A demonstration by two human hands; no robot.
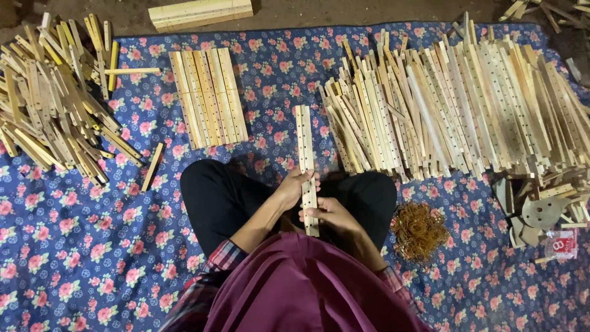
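Both hands, left above right, clamp a slat bundle over the lap, ends squared. Sorted slats lie ahead, loose ones and rubber bands within right reach.

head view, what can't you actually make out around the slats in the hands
- Head view: how many wooden slats are in the held bundle; they overlap.
- Lower end of the bundle: covered by the right hand and left hand.
- Right slat pile: cut off by the right edge.
- Rubber bands: too small and tangled to count.
- Person's lap: hidden by the maroon garment.
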